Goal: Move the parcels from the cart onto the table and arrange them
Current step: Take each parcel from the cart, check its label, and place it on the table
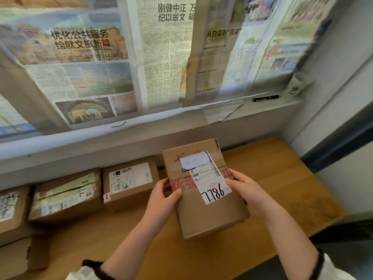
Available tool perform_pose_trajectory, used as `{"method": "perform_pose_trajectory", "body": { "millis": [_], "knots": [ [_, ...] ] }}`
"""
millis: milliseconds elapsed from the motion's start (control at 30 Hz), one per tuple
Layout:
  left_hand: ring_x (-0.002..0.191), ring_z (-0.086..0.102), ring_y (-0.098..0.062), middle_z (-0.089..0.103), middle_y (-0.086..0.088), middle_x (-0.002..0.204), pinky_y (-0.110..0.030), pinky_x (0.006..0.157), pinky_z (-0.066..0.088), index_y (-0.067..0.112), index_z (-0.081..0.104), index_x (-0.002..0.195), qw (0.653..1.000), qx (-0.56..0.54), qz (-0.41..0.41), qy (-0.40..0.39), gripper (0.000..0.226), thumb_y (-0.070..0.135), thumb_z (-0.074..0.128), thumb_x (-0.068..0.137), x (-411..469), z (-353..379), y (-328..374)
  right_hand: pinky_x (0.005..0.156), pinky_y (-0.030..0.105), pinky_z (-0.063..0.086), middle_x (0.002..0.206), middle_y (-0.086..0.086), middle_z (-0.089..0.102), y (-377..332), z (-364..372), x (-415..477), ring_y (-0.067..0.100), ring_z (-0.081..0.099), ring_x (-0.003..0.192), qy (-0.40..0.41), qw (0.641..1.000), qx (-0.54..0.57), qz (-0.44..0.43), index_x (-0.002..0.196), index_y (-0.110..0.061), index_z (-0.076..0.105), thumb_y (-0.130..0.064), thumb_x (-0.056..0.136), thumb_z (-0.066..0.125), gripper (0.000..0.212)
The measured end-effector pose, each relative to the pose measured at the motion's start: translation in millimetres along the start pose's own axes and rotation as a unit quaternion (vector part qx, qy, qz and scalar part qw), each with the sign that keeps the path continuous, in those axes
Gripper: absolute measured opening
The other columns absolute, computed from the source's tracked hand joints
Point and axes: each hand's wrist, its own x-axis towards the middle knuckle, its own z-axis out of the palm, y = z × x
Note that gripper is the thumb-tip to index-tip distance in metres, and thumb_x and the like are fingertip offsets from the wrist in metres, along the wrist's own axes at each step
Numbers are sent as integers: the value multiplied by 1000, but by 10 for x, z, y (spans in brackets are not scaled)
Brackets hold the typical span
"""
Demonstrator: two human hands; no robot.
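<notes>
Newspaper sheets [80, 67] cover the window behind a wooden desk [282, 178], and on the sill [282, 104] above the desk's far right corner lie a black marker [265, 98] and a paper cup [298, 83]. The single head view shows a row of brown cardboard boxes along the far edge of the desk: a white-labelled parcel [131, 182] near the middle, a taped parcel [66, 197] close on its left, a corner parcel [10, 211] at the far left, and a front parcel [18, 257] by the left edge. The held parcel [210, 215] is just beside the right end of that row, tilted so that its top face and the label marked 7786 [214, 186] turn toward the camera; whether its base touches the desk I cannot tell. The left grip [164, 196] clasps its left side, thumb lying on the red printed tape [177, 183]. The right grip [245, 187] clasps the right side, thumb at the label's edge. The box looks stiff and square-edged, and probably light. Bare cardboard should give better purchase than glossy tape or label, so the side walls seem the place to hold it while it is squared against the row. No cart is in view.
</notes>
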Motion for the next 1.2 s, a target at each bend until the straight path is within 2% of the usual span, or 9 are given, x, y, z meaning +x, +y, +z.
{"method": "perform_pose_trajectory", "body": {
  "millis": [200,333,400,567,800,900,1000,1067,1200],
  "knots": [
    [103,51,-10,51,0,129,-17,69,47,18,36,140,998,8,-56,40,54,21,58,91,331,178,-155,70,30,47,109,-10,68,76,-43,506,12,62,101,-50,998,-15,41,130,-33,51,-29,95,53,36],
    [113,53,-18,51,-4,134,-37,90,52,20,35,141,990,-20,-100,94,55,20,57,91,459,256,-269,74,31,50,113,-14,64,144,-17,762,10,60,102,-107,992,-45,55,132,-39,45,-27,94,54,41],
    [115,53,-19,51,-4,134,-39,93,50,20,34,142,987,-31,-109,118,56,21,57,91,489,272,-299,74,28,52,120,-13,61,158,-29,865,8,59,103,-131,988,-62,45,137,-37,41,-26,93,55,48],
    [104,52,-11,54,1,126,-15,71,46,16,41,138,981,-29,-103,162,51,21,59,91,505,341,-313,68,22,50,129,-10,57,91,-106,1050,5,58,104,-177,980,-91,26,139,-37,38,-30,90,59,54],
    [92,58,-11,60,9,98,-29,76,51,19,57,110,954,-38,-118,272,29,28,67,85,522,347,-303,63,15,52,111,-18,56,102,-118,1199,0,56,98,-218,969,-118,0,141,-35,32,-6,95,48,57],
    [87,57,-7,61,9,93,-21,67,45,18,60,100,947,-32,-116,297,22,30,68,83,534,337,-315,72,17,54,122,-14,56,132,-94,1208,4,56,105,-211,968,-135,-18,143,-31,31,-3,94,49,59],
    [88,59,-11,63,6,93,-23,68,45,18,62,97,944,-28,-119,305,22,33,68,82,535,341,-347,96,33,50,140,-6,48,163,-81,1219,13,51,121,-192,969,-148,-41,144,-27,31,-4,92,52,61],
    [90,60,-12,64,6,94,-25,70,48,18,62,99,945,-19,-121,302,24,34,67,83,527,344,-354,103,41,44,142,-5,46,152,-86,1215,15,48,125,-186,967,-166,-46,144,-26,32,-6,91,55,62],
    [96,59,-10,62,10,97,-28,82,50,20,60,106,939,-27,-70,335,20,30,61,89,378,199,-167,108,36,37,149,0,37,11,-72,1108,20,41,132,-127,965,-217,-82,147,-19,27,-10,88,62,69]
  ]
}}
